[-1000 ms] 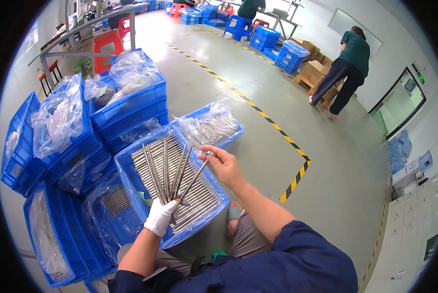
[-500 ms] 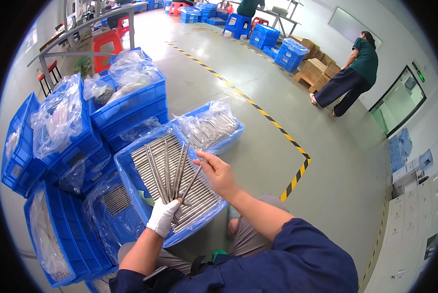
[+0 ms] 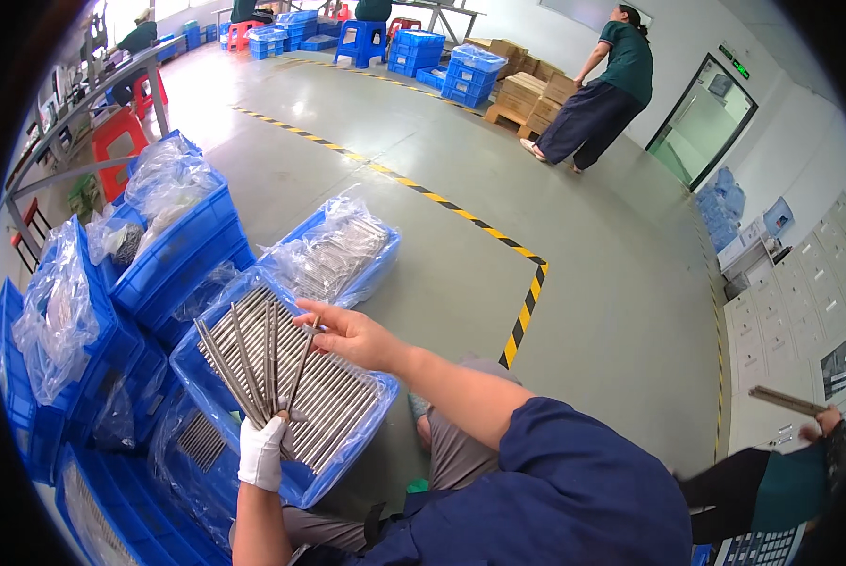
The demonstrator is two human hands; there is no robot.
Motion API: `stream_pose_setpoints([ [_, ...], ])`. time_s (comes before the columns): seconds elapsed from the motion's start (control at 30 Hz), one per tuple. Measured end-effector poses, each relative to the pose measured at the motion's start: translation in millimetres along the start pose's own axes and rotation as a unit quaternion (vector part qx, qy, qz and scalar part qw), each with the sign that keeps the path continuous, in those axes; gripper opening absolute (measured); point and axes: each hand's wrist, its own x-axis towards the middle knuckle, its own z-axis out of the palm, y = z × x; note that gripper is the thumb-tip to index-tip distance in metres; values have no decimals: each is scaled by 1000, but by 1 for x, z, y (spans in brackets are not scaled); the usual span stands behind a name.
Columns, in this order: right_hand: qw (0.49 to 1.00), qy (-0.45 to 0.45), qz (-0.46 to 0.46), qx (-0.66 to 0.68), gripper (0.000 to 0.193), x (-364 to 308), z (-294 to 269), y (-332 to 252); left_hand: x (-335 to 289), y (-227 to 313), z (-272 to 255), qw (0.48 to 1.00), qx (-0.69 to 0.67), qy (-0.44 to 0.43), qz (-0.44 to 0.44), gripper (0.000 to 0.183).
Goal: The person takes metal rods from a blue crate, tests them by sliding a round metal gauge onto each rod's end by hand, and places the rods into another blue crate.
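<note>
My left hand (image 3: 260, 453), in a white glove, is closed around the lower ends of several slim metal rods (image 3: 241, 368), which fan out upward. My bare right hand (image 3: 355, 338) is at the upper end of the rightmost rod (image 3: 301, 370), pinching it between thumb and fingers. Both hands are over a blue crate (image 3: 189, 363) lined with clear plastic. Inside it, rows of similar metal rods (image 3: 338, 401) lie side by side.
Behind stands another blue crate (image 3: 385, 262) of plastic-covered rods. Stacked blue crates (image 3: 192, 241) crowd the left. Black-and-yellow tape (image 3: 527, 311) marks the floor. One person (image 3: 621, 75) stands near cartons; another (image 3: 791, 486), lower right, carries long metal pieces (image 3: 786, 400).
The view has swung right, so the crates sit farther left. My right hand has come onto the rightmost rod's upper end. A person with long metal pieces has appeared at lower right.
</note>
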Motion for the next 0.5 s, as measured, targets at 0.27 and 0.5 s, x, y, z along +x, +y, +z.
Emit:
stream_pose_setpoints([
  [0.27, 988, -71, 101, 95, 51, 0, -17, -17, -1, 3, -2, 999, 20, -12, -22, 19],
  [0.5, 985, -91, 114, 90, 47, 1, -22, -18, -1, 3, -4, 1000, 10, -23, -18, 18],
])
